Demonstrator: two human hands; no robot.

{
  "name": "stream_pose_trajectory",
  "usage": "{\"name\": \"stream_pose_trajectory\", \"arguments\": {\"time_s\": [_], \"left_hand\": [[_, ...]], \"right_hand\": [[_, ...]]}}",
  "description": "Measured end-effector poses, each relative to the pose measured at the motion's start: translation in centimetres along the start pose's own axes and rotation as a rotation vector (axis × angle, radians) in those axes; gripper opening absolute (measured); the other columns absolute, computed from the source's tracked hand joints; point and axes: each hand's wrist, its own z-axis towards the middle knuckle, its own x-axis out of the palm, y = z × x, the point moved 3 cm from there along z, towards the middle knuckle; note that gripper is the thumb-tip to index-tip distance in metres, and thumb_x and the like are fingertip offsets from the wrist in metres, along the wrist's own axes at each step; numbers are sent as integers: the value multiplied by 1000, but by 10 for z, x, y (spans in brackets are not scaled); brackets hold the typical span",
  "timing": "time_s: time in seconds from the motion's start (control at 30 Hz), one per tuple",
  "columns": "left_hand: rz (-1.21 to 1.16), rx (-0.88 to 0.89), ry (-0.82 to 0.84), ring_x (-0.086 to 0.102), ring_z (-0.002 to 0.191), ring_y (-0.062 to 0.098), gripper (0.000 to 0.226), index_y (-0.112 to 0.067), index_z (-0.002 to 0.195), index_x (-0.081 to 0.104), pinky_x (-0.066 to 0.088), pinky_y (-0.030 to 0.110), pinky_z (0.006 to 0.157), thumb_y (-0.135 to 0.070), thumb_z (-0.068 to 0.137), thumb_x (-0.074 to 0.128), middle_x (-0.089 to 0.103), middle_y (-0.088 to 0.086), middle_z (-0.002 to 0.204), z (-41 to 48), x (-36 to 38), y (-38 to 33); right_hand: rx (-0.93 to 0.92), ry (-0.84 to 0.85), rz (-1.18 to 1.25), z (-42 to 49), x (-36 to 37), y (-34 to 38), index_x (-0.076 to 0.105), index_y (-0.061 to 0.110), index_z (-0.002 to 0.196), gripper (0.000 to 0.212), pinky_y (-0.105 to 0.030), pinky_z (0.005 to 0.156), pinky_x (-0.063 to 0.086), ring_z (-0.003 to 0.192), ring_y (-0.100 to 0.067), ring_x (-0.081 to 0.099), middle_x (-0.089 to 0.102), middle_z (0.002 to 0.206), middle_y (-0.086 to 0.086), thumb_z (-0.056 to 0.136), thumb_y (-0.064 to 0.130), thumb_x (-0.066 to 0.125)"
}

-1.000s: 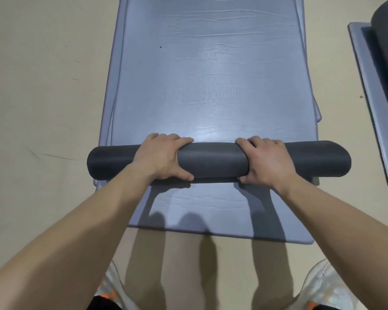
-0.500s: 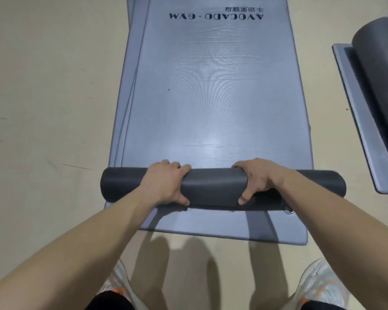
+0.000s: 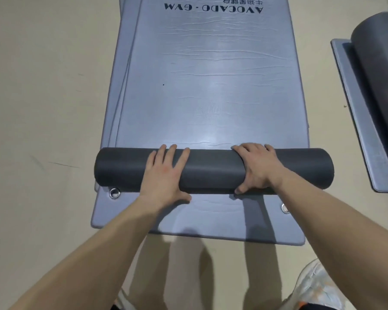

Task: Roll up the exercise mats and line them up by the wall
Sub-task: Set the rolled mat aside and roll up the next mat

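Exercise mat (image 3: pixel 211 86) lies flat on a second grey mat (image 3: pixel 211 224) on the beige floor (image 3: pixel 43 108). Its near end is wound into a dark roll (image 3: pixel 213 171) lying crosswise. We note the left hand (image 3: pixel 166 175) pressing on the roll, fingers nearly straight and spread. The right hand (image 3: pixel 258 168) grips the roll, fingers curled over it, thumb at the near side. A metal eyelet (image 3: pixel 114 193) shows just below the roll's left end. Another rolled mat (image 3: pixel 381 74) sits well apart to the right.
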Motion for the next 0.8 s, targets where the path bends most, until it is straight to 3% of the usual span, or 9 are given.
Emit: {"name": "stream_pose_trajectory", "arguments": {"time_s": [0.13, 0.2, 0.37, 0.47, 0.53, 0.6, 0.7, 0.8], "left_hand": [[-13, 37, -126, 40, 140, 34, 114, -30, 155, 35, 26, 46, 118, -70, 57, 78, 46, 8, 150, 25, 0, 8], [-26, 51, -92, 45, 133, 30, 111, -32, 152, 37, 29, 44, 115, -72, 56, 75, 50, 4, 145, 31, 0, 11], [-109, 29, 179, 59, 107, 25, 105, -41, 144, 41, 46, 39, 95, -79, 52, 74, 61, -5, 123, 60, -40, 18], [-167, 7, 386, 57, 97, 22, 106, -41, 143, 43, 48, 38, 81, -77, 50, 80, 61, -7, 113, 41, -41, 11], [-185, 16, 473, 54, 95, 20, 108, -42, 145, 41, 48, 37, 79, -76, 50, 80, 62, -8, 114, 19, -28, 6], [-179, 36, 482, 57, 100, 22, 109, -44, 147, 39, 50, 38, 83, -77, 50, 80, 63, -8, 118, 5, -25, 3], [-212, 8, 575, 57, 108, 22, 113, -45, 150, 37, 51, 39, 90, -75, 52, 83, 62, -8, 128, 11, -32, 4], [-247, -22, 636, 55, 107, 21, 112, -42, 150, 39, 50, 38, 92, -75, 53, 85, 61, -8, 130, 19, -41, 4]], "right_hand": [[16, -311, -131, -18, 26, 11, 28, 24, 155, 127, -62, 117, 22, 141, -34, 37, 41, 153, -7, 51, 67, 88], [10, -333, -126, -14, 28, 10, 33, 27, 151, 118, -59, 115, 27, 136, -32, 43, 47, 147, -4, 51, 62, 87], [-5, -37, -23, 8, -29, 4, 34, 39, 147, 108, -47, 104, 43, 117, -28, 59, 55, 134, 3, 54, 65, 83], [-8, 129, -4, -12, -27, 12, 40, 40, 143, 105, -43, 94, 51, 108, -25, 62, 59, 123, 6, 51, 64, 85], [-27, 187, 6, -27, -15, 17, 41, 40, 142, 105, -44, 94, 52, 107, -23, 62, 59, 121, 8, 49, 64, 84], [-23, 122, -17, -46, -4, 20, 38, 38, 146, 108, -43, 101, 48, 113, -23, 60, 59, 128, 6, 52, 66, 83], [30, -182, -87, -72, 17, 21, 33, 29, 151, 114, -44, 113, 34, 128, -26, 51, 54, 140, 0, 56, 67, 84], [38, -302, -104, -81, 30, 22, 39, 28, 144, 118, -47, 113, 29, 127, -26, 49, 52, 137, 0, 45, 71, 87]]}}
